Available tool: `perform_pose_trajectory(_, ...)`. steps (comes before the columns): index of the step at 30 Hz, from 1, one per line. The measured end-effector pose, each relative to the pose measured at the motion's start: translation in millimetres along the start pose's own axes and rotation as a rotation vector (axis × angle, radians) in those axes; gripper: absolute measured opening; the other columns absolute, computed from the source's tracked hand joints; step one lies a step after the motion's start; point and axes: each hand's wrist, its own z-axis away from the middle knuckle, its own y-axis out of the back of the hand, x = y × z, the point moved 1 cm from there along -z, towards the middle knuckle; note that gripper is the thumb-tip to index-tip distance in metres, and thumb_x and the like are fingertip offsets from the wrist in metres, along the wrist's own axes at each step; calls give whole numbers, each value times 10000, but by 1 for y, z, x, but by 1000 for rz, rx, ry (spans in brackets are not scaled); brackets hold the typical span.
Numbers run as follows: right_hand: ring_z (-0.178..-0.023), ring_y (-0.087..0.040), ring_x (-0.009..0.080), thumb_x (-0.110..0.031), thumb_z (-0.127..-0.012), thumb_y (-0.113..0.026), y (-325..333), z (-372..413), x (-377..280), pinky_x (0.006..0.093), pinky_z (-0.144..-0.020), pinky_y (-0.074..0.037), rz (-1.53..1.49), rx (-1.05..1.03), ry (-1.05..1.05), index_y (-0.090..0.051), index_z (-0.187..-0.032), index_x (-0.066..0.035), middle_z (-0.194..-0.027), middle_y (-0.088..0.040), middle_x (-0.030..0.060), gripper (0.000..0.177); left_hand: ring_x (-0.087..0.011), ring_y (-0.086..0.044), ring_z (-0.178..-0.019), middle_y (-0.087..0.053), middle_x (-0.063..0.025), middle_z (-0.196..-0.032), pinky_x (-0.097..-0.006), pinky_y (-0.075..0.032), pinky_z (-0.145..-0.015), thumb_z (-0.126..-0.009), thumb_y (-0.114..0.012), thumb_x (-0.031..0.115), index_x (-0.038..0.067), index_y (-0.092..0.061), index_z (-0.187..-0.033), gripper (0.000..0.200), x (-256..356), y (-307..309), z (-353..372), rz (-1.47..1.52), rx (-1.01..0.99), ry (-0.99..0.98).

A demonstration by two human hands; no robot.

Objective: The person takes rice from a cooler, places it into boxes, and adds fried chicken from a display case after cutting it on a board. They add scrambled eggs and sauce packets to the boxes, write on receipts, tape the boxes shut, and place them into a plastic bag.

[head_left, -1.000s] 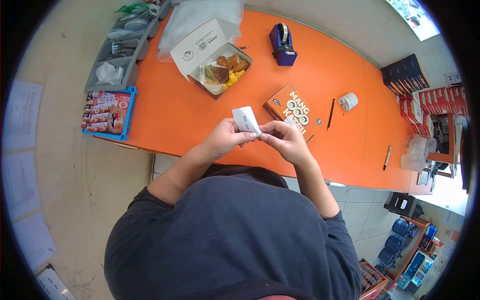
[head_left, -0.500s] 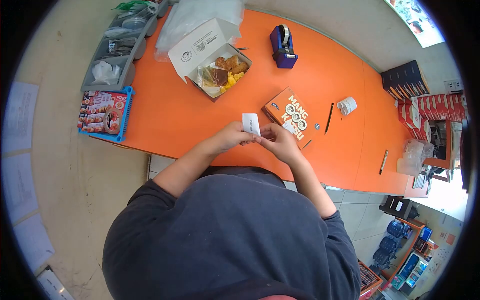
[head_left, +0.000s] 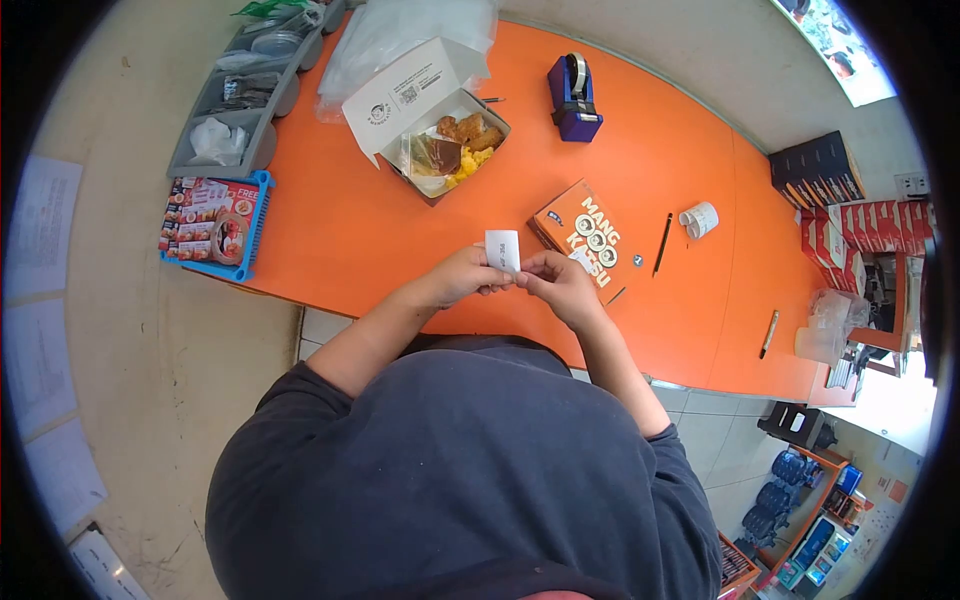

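Note:
A small white paper slip (head_left: 502, 249) with dark print stands up between my hands, near the table's front edge. My left hand (head_left: 470, 277) pinches its lower part. The fingertips of my right hand (head_left: 558, 283) are closed at the slip's lower right corner. Just beyond my right hand lies a closed orange box (head_left: 584, 238) printed "MANG KATSU", with a small white label near its front edge. Farther off, an open food box (head_left: 429, 195) holds fried pieces, yellow food and a clear packet of brown sauce.
On the orange table (head_left: 640, 130) stand a blue tape dispenser (head_left: 576, 112) and a white paper roll (head_left: 699, 219). A black pen (head_left: 663, 244) and a marker (head_left: 769, 334) lie to the right. A blue basket (head_left: 213, 226) of leaflets and a grey tray (head_left: 226, 117) line the left edge.
The view has shifted slightly, so the table items sit a little lower and farther right. Both hands keep their pinch at the slip, which has turned slightly.

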Motion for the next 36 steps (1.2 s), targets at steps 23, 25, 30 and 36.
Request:
perform_pose_trajectory(23, -871, -601, 145, -84, -890, -512, 30, -9, 65, 271, -750, -481, -482, 365, 250, -527, -1029, -12, -965, -629, 95, 157, -345, -408, -1084, -393, -217, -1196, -427, -328, -938, -744, -673, 169, -24, -319, -1260, 655, 21, 48, -28, -965, 1285, -565)
perform_pose_trajectory(25, -910, -589, 145, -77, -889, -519, 36, -12, 87, 285, -790, -471, -407, 352, 300, -550, -1040, -14, -1000, -622, 80, 167, -351, -391, -1116, -355, -225, -1240, -423, -321, -949, -735, -686, 201, -36, -292, -1271, 707, -3, 66, -28, -848, 1430, -431)
perform_pose_trajectory(30, -895, -571, 125, 11, -841, -550, 68, -23, 79, 260, -812, -448, -453, 413, 254, -552, -1105, -9, -921, -606, 45, 264, -333, -490, -1090, -497, -232, -1157, -384, -376, -916, -717, -610, 117, -78, -422, -1165, 524, -24, 132, -51, -352, 1304, -186)
perform_pose_trajectory(36, -889, -572, 139, 4, -838, -573, 95, -18, 76, 285, -827, -453, -729, 301, 242, -542, -1059, -30, -982, -613, 65, 226, -304, -568, -1002, -583, -212, -1051, -348, -424, -863, -692, -534, 49, -74, -494, -1092, 421, -40, 136, 4, -338, 1057, -231)
